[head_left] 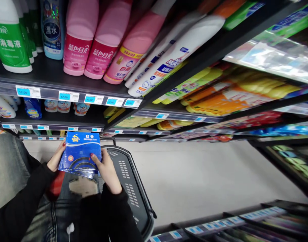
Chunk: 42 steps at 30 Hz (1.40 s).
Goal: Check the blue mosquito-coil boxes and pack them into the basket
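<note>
A small stack of flat blue mosquito coil boxes is held level above my lap, the top one printed with a dark coil and a yellow emblem. My left hand grips the stack along its left edge. At the right edge my right hand clasps it, the thumb lying on the top face and the other fingers hidden beneath. Just right of my legs, a dark grey shopping basket with slotted panels stands on the floor.
Ahead, a shelf with price tags carries pink bottles, a green-labelled white bottle and white cleaner bottles. Lower shelves hold more bottles. To the right, yellow and orange bottles line a shelf beside pale floor. Another shelf edge runs along the bottom right.
</note>
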Each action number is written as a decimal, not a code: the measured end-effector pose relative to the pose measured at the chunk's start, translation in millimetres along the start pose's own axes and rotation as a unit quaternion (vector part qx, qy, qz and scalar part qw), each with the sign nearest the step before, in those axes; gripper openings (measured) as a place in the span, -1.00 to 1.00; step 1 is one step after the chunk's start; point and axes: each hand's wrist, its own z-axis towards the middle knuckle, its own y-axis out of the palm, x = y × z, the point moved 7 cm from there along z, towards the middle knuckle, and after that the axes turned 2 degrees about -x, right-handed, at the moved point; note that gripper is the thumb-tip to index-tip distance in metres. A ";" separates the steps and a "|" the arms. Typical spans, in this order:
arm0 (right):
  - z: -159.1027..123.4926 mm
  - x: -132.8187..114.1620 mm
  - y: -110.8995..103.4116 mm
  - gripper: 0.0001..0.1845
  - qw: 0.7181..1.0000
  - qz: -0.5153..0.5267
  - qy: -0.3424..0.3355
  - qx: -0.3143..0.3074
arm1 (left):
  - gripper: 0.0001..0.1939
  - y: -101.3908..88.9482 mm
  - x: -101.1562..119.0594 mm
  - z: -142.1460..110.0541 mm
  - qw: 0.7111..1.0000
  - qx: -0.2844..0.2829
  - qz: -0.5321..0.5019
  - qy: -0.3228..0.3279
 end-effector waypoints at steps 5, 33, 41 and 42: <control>-3.2 14.5 -18.0 -0.58 0.995 0.095 0.042 -0.009 | -0.37 -1.7 7.3 -0.8 0.997 0.011 0.064 0.049; -15.9 -2.9 -30.7 -0.86 0.614 0.764 -0.062 -0.188 | -0.65 -13.6 -17.4 -5.1 0.982 0.065 -0.049 -0.168; -28.2 48.1 -120.7 -0.64 0.949 -0.009 0.044 0.313 | -0.42 -14.7 -8.5 -5.7 0.981 0.075 -0.121 -0.132; -27.3 47.0 -118.5 -0.63 0.948 -0.073 0.057 0.305 | -0.41 -15.4 -6.7 -5.7 0.981 0.077 -0.125 -0.126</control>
